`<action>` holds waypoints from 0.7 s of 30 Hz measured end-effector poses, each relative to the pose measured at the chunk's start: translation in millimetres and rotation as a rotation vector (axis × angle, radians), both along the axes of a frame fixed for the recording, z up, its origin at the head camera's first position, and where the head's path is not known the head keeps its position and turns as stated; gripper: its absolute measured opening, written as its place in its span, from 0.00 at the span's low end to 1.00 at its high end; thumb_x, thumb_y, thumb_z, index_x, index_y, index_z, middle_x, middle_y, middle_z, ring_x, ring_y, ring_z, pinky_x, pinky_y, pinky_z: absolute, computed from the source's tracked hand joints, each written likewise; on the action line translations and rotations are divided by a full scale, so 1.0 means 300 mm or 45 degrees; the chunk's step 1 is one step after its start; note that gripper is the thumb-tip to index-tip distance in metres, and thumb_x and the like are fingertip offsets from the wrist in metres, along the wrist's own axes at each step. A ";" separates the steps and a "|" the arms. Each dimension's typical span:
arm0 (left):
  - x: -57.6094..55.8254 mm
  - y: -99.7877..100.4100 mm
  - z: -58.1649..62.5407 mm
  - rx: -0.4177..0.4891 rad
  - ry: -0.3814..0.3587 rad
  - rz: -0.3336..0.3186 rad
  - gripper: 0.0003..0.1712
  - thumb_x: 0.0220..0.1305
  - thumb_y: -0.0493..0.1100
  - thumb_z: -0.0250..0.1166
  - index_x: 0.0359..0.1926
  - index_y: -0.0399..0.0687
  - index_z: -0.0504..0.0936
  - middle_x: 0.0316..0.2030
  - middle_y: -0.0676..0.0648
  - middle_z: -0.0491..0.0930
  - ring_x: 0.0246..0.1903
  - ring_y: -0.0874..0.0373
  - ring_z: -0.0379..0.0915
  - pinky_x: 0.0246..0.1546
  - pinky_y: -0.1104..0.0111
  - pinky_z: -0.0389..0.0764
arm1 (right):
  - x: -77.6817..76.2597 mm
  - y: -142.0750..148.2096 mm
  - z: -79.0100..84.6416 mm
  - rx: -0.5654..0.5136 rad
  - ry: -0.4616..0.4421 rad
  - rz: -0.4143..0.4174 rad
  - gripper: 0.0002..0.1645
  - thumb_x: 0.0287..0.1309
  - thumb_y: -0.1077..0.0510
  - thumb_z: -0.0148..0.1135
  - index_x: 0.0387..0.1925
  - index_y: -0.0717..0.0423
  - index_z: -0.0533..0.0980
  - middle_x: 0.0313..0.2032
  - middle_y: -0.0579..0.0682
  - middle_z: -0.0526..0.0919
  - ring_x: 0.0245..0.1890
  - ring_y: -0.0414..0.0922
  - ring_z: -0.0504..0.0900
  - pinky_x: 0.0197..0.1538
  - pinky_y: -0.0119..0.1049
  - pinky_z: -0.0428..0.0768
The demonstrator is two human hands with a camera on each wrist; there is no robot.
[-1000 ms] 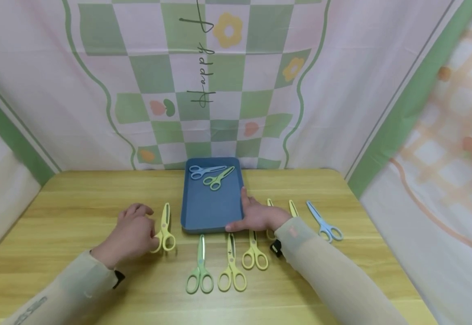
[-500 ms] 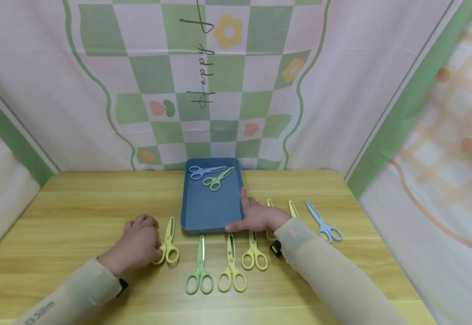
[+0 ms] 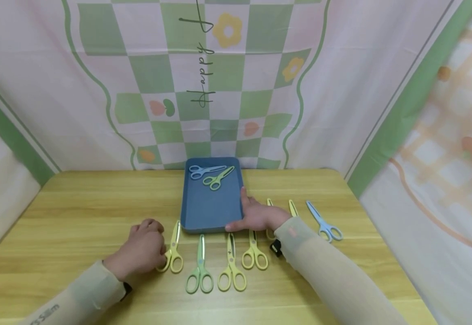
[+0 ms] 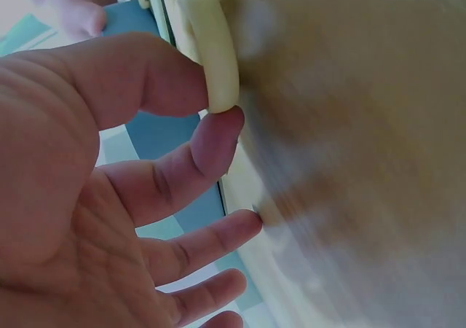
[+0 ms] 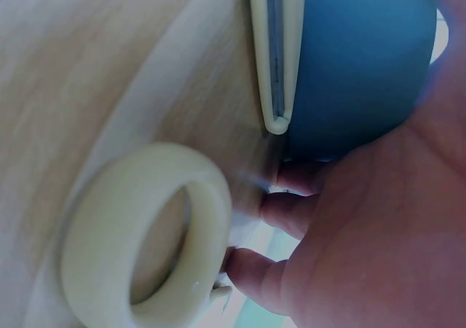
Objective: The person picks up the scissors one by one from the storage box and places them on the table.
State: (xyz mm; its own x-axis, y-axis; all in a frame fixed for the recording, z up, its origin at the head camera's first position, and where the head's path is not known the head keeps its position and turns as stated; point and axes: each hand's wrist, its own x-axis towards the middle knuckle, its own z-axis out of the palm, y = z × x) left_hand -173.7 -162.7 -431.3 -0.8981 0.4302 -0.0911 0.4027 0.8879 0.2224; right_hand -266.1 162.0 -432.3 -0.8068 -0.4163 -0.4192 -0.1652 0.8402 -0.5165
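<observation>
My left hand (image 3: 144,246) pinches one handle loop of a pair of yellow scissors (image 3: 174,245) between thumb and forefinger. In the left wrist view the yellow loop (image 4: 220,55) sits at the fingertips, the other fingers spread below. The scissors stand left of the tray's front corner, blades pointing away. My right hand (image 3: 257,216) rests with spread fingers against the front right corner of the blue tray (image 3: 211,210). Inside that tray lie blue scissors (image 3: 209,170) and green scissors (image 3: 217,178). The right wrist view shows a yellow handle loop (image 5: 76,262) near the palm.
Before the tray lie green scissors (image 3: 200,266), yellow scissors (image 3: 231,266) and more yellow scissors (image 3: 254,253). Farther right are two yellow pairs, partly hidden by the right arm, and blue scissors (image 3: 321,221). A printed curtain (image 3: 223,113) hangs behind the wooden table (image 3: 97,194).
My left hand has drawn the yellow scissors toward the table's front and a little right, near the row of scissors. The right hand and tray have stayed in place.
</observation>
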 end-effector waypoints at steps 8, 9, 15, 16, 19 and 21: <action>0.013 0.017 -0.010 -0.032 0.007 -0.034 0.16 0.47 0.41 0.70 0.11 0.58 0.74 0.53 0.40 0.76 0.60 0.38 0.60 0.55 0.41 0.61 | -0.002 0.001 -0.001 0.007 -0.003 0.001 0.83 0.47 0.22 0.66 0.74 0.55 0.18 0.76 0.62 0.28 0.76 0.55 0.35 0.73 0.47 0.46; 0.015 0.020 -0.010 -0.038 0.008 -0.039 0.17 0.48 0.41 0.70 0.11 0.58 0.73 0.53 0.40 0.76 0.60 0.38 0.60 0.55 0.41 0.61 | -0.001 0.001 0.000 0.010 -0.004 0.002 0.83 0.48 0.22 0.65 0.74 0.55 0.17 0.76 0.61 0.28 0.76 0.54 0.35 0.73 0.47 0.46; 0.023 0.031 -0.007 -0.049 0.024 -0.055 0.18 0.47 0.40 0.69 0.10 0.58 0.72 0.53 0.39 0.75 0.60 0.37 0.59 0.56 0.41 0.61 | 0.002 0.000 0.004 0.017 -0.005 0.003 0.83 0.47 0.21 0.65 0.74 0.54 0.18 0.76 0.60 0.28 0.76 0.54 0.35 0.73 0.47 0.46; 0.023 0.032 -0.007 -0.049 0.030 -0.058 0.17 0.46 0.40 0.69 0.10 0.58 0.72 0.53 0.39 0.75 0.60 0.37 0.59 0.55 0.41 0.61 | 0.002 0.000 0.003 0.018 -0.006 0.003 0.83 0.47 0.21 0.65 0.74 0.54 0.18 0.76 0.61 0.28 0.76 0.54 0.35 0.73 0.47 0.46; 0.024 0.036 -0.005 -0.050 0.034 -0.062 0.17 0.46 0.40 0.69 0.10 0.58 0.72 0.53 0.39 0.75 0.61 0.37 0.59 0.56 0.40 0.61 | 0.001 0.000 0.001 0.022 -0.004 0.005 0.83 0.47 0.22 0.65 0.74 0.54 0.18 0.76 0.61 0.28 0.76 0.54 0.35 0.73 0.48 0.47; 0.026 0.037 -0.004 -0.048 0.029 -0.061 0.17 0.46 0.40 0.69 0.10 0.58 0.72 0.54 0.39 0.75 0.61 0.37 0.59 0.56 0.40 0.60 | -0.001 0.001 0.000 0.023 0.001 0.009 0.83 0.48 0.22 0.65 0.74 0.55 0.18 0.76 0.62 0.29 0.76 0.55 0.36 0.73 0.48 0.47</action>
